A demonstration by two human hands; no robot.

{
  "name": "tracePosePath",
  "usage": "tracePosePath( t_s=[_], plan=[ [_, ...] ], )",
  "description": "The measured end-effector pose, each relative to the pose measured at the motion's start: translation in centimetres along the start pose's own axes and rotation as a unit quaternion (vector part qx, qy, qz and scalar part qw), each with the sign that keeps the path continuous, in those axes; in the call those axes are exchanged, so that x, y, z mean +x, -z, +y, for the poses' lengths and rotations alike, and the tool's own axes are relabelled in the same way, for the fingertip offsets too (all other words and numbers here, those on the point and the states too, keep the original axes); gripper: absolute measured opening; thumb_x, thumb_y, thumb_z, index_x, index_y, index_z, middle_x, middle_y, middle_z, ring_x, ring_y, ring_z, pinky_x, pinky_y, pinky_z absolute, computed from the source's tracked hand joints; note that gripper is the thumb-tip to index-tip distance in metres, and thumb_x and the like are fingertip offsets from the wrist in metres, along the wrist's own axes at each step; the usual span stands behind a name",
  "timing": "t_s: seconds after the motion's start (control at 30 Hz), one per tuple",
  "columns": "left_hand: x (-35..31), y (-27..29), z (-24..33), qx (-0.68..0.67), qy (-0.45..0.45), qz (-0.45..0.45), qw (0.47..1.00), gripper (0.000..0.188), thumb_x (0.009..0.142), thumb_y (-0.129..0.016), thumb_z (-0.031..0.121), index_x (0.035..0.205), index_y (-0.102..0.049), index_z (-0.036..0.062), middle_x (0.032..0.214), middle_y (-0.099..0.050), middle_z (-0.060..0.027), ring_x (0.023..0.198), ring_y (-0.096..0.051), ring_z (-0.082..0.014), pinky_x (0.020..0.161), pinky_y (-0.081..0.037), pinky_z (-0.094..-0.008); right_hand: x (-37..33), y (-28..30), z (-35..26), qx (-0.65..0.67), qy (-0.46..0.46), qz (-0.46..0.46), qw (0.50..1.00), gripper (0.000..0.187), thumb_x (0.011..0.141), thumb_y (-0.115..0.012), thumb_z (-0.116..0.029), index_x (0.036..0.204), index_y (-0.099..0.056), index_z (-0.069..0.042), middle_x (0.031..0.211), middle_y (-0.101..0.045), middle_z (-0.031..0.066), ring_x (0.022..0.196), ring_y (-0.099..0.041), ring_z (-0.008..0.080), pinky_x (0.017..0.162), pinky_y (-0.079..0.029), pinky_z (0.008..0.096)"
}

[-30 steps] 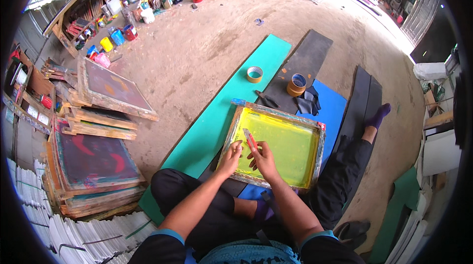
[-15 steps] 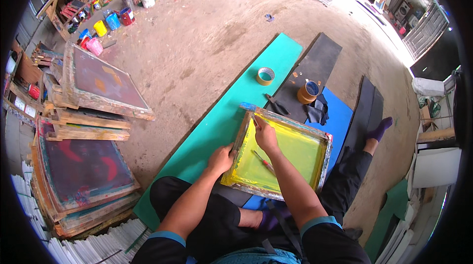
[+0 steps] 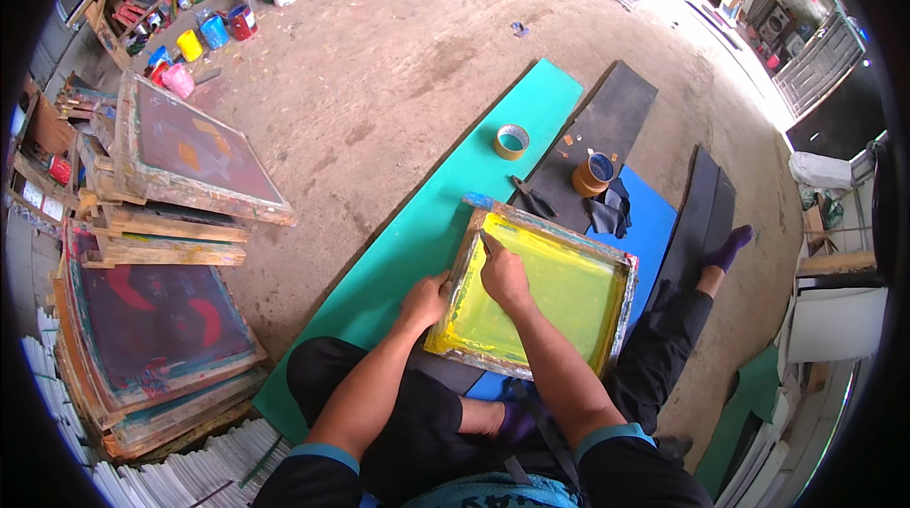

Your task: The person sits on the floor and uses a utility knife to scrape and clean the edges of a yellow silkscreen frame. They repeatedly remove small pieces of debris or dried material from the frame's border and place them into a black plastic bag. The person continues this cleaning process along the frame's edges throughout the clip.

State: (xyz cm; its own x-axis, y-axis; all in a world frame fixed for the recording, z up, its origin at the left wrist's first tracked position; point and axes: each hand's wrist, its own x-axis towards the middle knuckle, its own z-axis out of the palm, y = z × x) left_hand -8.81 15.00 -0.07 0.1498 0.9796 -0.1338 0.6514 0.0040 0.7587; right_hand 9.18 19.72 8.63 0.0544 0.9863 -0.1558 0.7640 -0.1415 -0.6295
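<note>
A wooden screen-printing frame [image 3: 630,292] with yellow-stained mesh [image 3: 569,295] lies tilted before me, near my legs. My left hand [image 3: 426,301] is closed on the frame's left side. Over the mesh's upper left corner, my right hand [image 3: 504,276] is closed with its fingers along the inner edge of that side. A small dark tip [image 3: 485,239] shows at those fingers, but what it belongs to cannot be made out. Just beyond the frame, pliers [image 3: 534,197] rest beside a roll of brown tape [image 3: 593,174] and a black scrap of cloth [image 3: 610,211].
Another tape roll [image 3: 512,142] sits on a long green foam sheet [image 3: 417,214]. Black [image 3: 621,110] and blue [image 3: 647,219] sheets lie to its right. Stacked printing frames [image 3: 204,157] stand at the left. Paint cans [image 3: 216,32] line the far left floor.
My right hand has slid slightly toward me and left along the frame's inner edge. The red-handled tool seen earlier on the mesh is now out of sight. The left hand keeps its grip.
</note>
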Motion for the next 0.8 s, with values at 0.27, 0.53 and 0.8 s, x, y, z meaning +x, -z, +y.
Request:
tracePosePath(
  t_s=[0.27, 0.53, 0.8],
  plan=[
    [-0.3, 0.6, 1.1, 0.017, 0.043, -0.022, 0.999, 0.039, 0.102, -0.058, 0.028, 0.133, -0.068, 0.0062, 0.121, -0.07, -0.0251, 0.11, -0.067, -0.043, 0.094, -0.054, -0.0518, -3.7, -0.5, 1.1, 0.027, 0.023, 0.001, 0.999, 0.042, 0.097, -0.052, -0.007, 0.138, -0.061, -0.01, 0.109, -0.071, 0.0292, 0.099, -0.07, 0.0492, 0.086, -0.056, 0.0574],
    [-0.8, 1.7, 2.3, 0.039, 0.04, -0.02, 0.998, 0.045, 0.099, -0.065, 0.034, 0.135, -0.067, 0.0078, 0.122, -0.07, -0.023, 0.113, -0.067, -0.0414, 0.094, -0.054, -0.051, -0.5, 2.6, 0.9, -0.116, 0.048, -0.023, 0.992, 0.041, 0.1, -0.057, -0.018, 0.141, -0.058, -0.022, 0.106, -0.074, 0.0232, 0.092, -0.072, 0.0445, 0.08, -0.056, 0.0552],
    [-0.8, 1.4, 2.1, 0.021, 0.003, 0.005, 1.0, 0.046, 0.097, -0.068, 0.036, 0.134, -0.065, 0.0078, 0.125, -0.07, -0.0206, 0.115, -0.066, -0.0399, 0.094, -0.054, -0.049, -0.4, 0.6, 3.2, -0.017, -0.033, 0.023, 0.999, 0.036, 0.102, -0.058, -0.025, 0.137, -0.062, -0.017, 0.099, -0.075, 0.0223, 0.087, -0.073, 0.0427, 0.076, -0.056, 0.0525]
  ],
)
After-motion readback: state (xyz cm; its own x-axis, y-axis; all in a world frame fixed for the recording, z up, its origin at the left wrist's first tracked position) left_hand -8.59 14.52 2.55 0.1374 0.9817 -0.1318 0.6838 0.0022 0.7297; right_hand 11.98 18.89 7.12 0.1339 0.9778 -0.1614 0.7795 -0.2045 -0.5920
